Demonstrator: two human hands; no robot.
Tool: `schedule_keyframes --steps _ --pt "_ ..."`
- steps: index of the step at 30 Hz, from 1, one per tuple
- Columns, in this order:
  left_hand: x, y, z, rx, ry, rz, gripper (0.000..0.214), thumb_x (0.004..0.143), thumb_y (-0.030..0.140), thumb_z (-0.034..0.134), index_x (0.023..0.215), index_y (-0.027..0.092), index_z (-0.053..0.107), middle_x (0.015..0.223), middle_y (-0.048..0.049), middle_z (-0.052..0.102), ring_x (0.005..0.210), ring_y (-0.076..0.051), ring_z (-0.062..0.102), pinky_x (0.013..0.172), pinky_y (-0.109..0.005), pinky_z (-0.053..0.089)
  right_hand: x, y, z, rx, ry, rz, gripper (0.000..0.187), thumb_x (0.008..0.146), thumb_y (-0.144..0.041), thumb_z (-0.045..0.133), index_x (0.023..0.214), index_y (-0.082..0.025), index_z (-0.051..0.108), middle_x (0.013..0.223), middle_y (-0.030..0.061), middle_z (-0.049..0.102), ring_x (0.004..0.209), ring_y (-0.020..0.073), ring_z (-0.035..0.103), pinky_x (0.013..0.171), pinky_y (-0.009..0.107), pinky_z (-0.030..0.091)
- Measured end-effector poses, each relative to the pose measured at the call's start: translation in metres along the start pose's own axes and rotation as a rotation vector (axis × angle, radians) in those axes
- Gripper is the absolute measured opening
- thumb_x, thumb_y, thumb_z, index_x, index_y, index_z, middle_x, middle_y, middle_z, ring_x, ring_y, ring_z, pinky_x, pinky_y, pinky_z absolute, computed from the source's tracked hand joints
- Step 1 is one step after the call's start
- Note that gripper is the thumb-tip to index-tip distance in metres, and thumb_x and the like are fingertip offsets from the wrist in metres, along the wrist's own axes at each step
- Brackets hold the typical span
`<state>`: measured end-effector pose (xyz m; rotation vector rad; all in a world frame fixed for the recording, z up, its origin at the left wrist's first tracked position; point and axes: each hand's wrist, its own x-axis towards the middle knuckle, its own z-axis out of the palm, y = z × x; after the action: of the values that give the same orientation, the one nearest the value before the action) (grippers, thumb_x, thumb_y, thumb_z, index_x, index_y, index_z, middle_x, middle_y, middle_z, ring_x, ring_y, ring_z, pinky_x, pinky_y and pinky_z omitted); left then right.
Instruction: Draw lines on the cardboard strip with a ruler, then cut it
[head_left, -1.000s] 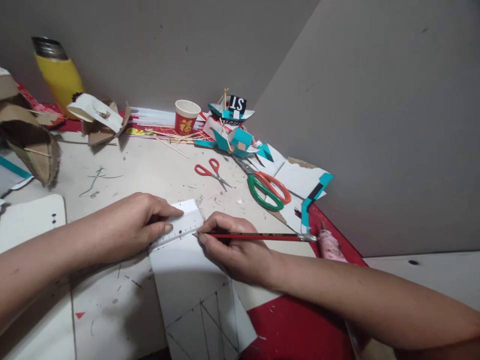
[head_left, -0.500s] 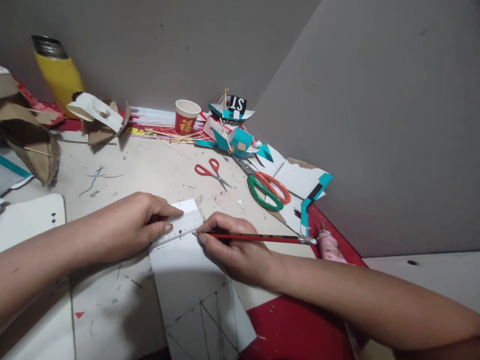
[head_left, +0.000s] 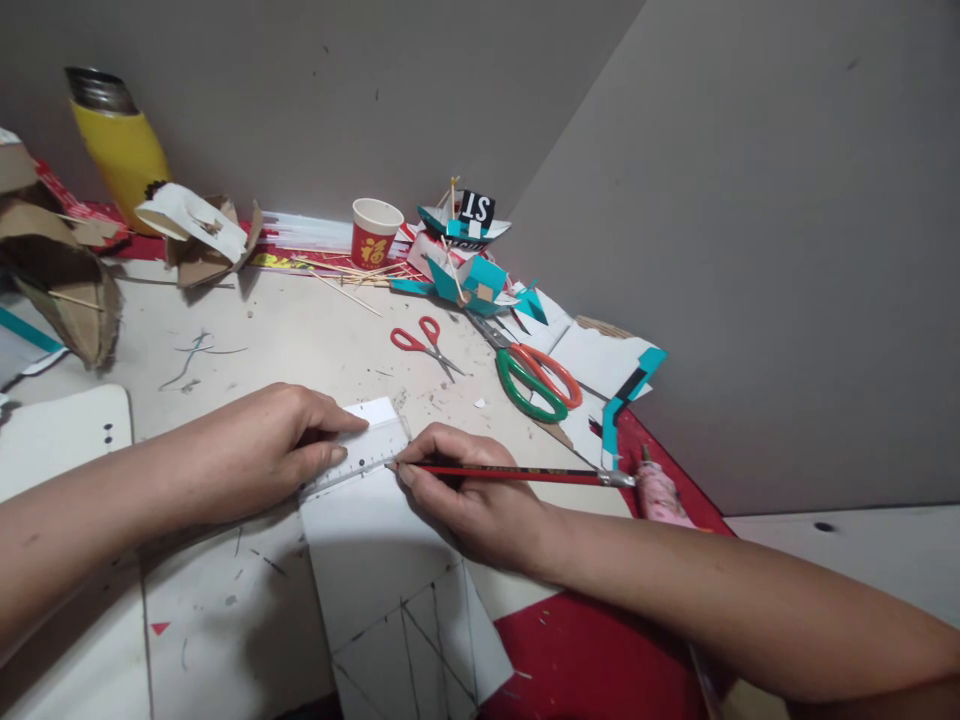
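My left hand point(head_left: 259, 450) presses a clear ruler point(head_left: 364, 455) flat onto a white sheet of paper point(head_left: 382, 560) that carries pencil lines near its lower part. My right hand point(head_left: 469, 495) pinches a red pencil point(head_left: 517, 473) with a pink topper, its tip touching the paper at the ruler's lower edge. The two hands sit close together at the top of the sheet. The left hand's fingers lie curled over the ruler's left part, hiding that end.
Small red scissors point(head_left: 421, 343) and larger green-and-orange scissors point(head_left: 534, 377) lie beyond the hands. A red paper cup point(head_left: 373, 232), teal paper boats point(head_left: 469, 270), thin wooden sticks, cardboard scraps point(head_left: 67, 280) and a yellow flask point(head_left: 120, 150) stand along the grey wall.
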<state>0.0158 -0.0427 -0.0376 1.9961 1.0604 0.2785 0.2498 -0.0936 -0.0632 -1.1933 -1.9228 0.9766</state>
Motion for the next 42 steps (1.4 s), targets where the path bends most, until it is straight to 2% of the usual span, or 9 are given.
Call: schedule_keyframes --steps 5,9,13,18,23,27,33,42 --pt "0.0 0.0 0.0 0.074 -0.056 0.002 0.038 0.091 0.032 0.056 0.12 0.02 0.076 0.116 -0.0105 0.078 0.099 -0.029 0.071 0.089 -0.041 0.053 0.0 0.001 0.001 0.049 0.013 0.027 0.007 0.085 -0.019 0.062 0.078 -0.02 0.064 0.067 -0.0027 0.06 0.059 0.0104 0.05 0.055 0.025 0.042" --pt "0.001 0.001 0.0 0.058 -0.06 0.004 0.037 0.092 0.032 0.054 0.119 0.02 0.076 0.112 -0.0097 0.079 0.096 -0.029 0.071 0.086 -0.041 0.053 -0.002 0.0 0.002 0.315 0.037 0.221 0.01 0.086 -0.028 0.066 0.082 -0.02 0.063 0.062 -0.0028 0.059 0.052 0.0101 0.049 0.046 0.022 0.04" --pt "-0.003 -0.001 -0.004 -0.029 -0.106 0.015 0.034 0.095 0.032 0.054 0.118 0.023 0.076 0.117 -0.0053 0.078 0.1 -0.026 0.071 0.086 -0.036 0.054 -0.008 -0.003 0.001 0.574 0.096 0.354 0.021 0.084 -0.038 0.074 0.088 -0.019 0.065 0.072 0.001 0.068 0.057 0.0107 0.057 0.046 0.02 0.05" --pt "-0.01 -0.004 -0.018 -0.084 -0.138 0.002 0.034 0.095 0.034 0.056 0.124 0.028 0.073 0.114 0.0011 0.079 0.096 -0.021 0.072 0.082 -0.028 0.054 -0.017 -0.006 -0.001 0.706 0.104 0.383 0.026 0.082 -0.042 0.082 0.089 -0.019 0.07 0.075 0.0011 0.07 0.062 0.0105 0.062 0.051 0.019 0.056" --pt "-0.016 -0.005 -0.03 -0.099 -0.168 -0.003 0.035 0.094 0.034 0.057 0.124 0.025 0.074 0.106 -0.0004 0.08 0.087 -0.02 0.072 0.074 -0.026 0.054 -0.026 -0.015 0.0 0.811 0.099 0.441 0.027 0.078 -0.04 0.086 0.088 -0.02 0.072 0.075 0.0004 0.072 0.06 0.0087 0.064 0.055 0.019 0.057" --pt "-0.023 -0.007 -0.029 -0.102 -0.161 -0.031 0.034 0.094 0.034 0.057 0.122 0.024 0.074 0.099 -0.0008 0.08 0.082 -0.02 0.071 0.071 -0.026 0.054 -0.025 -0.027 0.0 0.821 0.081 0.419 0.023 0.078 -0.036 0.087 0.087 -0.02 0.073 0.074 0.0006 0.074 0.058 0.0086 0.065 0.055 0.019 0.057" --pt "-0.032 -0.008 -0.025 -0.097 -0.108 -0.06 0.032 0.095 0.035 0.056 0.119 0.025 0.073 0.095 0.0006 0.078 0.082 -0.018 0.068 0.074 -0.027 0.053 -0.021 -0.035 0.009 0.868 0.105 0.418 0.02 0.078 -0.035 0.085 0.085 -0.02 0.072 0.073 0.0 0.073 0.055 0.0088 0.065 0.053 0.019 0.056" --pt "-0.041 -0.016 -0.021 -0.083 -0.125 -0.15 0.042 0.097 0.042 0.053 0.134 0.028 0.065 0.109 -0.0026 0.077 0.091 -0.022 0.069 0.079 -0.033 0.053 -0.02 -0.03 0.026 0.91 0.176 0.467 0.022 0.076 -0.034 0.083 0.077 -0.019 0.067 0.064 -0.0012 0.067 0.051 0.0079 0.056 0.047 0.017 0.048"
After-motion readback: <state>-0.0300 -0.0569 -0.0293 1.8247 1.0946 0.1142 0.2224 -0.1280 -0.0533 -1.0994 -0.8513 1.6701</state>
